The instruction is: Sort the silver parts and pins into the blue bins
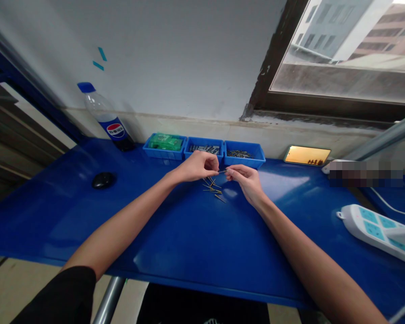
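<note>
My left hand (200, 166) and my right hand (247, 181) meet above the blue table, each closed in a pinch. Between their fingertips runs a thin metal pin (222, 171), gripped at both ends. Just below lie several loose brass-coloured pins (212, 185), with one pin (220, 198) a little nearer to me. Behind my hands stands a blue bin of grey metal pieces (205, 148), partly covered by my left hand. The bin to its right holds a heap of thin metal pins (239, 154). Their exact kind is too small to make out.
A left-hand blue bin (165, 154) holds a green packet (165, 141). Further left are a cola bottle (113, 126) and a black mouse (103, 180). A phone (307, 155) leans against the wall at right, and a white power strip (374, 227) lies nearer.
</note>
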The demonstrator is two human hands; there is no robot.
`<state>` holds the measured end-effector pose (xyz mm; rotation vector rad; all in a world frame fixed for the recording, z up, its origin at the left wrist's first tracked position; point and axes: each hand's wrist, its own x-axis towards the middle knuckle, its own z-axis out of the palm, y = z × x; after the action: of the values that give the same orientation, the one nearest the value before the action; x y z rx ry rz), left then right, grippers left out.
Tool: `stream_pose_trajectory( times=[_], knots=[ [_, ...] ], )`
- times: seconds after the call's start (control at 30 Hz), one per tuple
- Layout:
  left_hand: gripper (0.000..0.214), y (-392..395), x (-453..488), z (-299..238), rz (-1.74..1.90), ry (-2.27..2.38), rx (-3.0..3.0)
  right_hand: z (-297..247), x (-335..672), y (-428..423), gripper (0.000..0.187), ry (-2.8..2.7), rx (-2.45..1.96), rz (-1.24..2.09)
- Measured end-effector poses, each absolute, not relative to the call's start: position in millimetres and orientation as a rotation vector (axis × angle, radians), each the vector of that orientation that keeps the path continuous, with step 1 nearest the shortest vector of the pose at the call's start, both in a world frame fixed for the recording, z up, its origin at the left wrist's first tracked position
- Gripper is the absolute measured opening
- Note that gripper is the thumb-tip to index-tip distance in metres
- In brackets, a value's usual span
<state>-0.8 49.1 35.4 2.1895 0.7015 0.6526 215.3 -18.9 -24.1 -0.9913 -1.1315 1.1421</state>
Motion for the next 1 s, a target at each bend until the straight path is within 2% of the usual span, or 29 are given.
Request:
stream_pose_trajectory(
  times=[0.07, 0.23, 0.4, 0.63, 0.8, 1.0],
  knots=[
    [0.010, 49.7, -3.1, 38.2, 0.668, 0.749, 2.251, -24.0, 215.0, -18.8, 0.024, -1.057, -0.976, 1.095],
    [0.008, 43.1, -2.5, 45.1, 0.461, 0.659, 2.377, -19.8, 215.5, -20.0, 0.048, -0.975, -0.938, 1.050],
    [0.008, 29.8, 8.1, 41.9, 0.228, 0.396, 2.518, -19.0, 216.2, -20.7, 0.039, -0.965, -0.929, 1.086],
    [0.008, 23.9, 13.7, 34.4, 0.117, 0.393, 2.641, -21.8, 217.9, -20.1, 0.034, -0.969, -0.910, 1.117],
    [0.007, 26.1, 12.0, 36.3, 0.162, 0.402, 2.616, -21.7, 218.7, -19.9, 0.032, -0.975, -0.892, 1.132],
    [0.007, 35.3, 5.2, 45.3, 0.415, 0.533, 2.458, -19.9, 217.2, -20.0, 0.029, -0.989, -0.917, 1.144]
  ],
)
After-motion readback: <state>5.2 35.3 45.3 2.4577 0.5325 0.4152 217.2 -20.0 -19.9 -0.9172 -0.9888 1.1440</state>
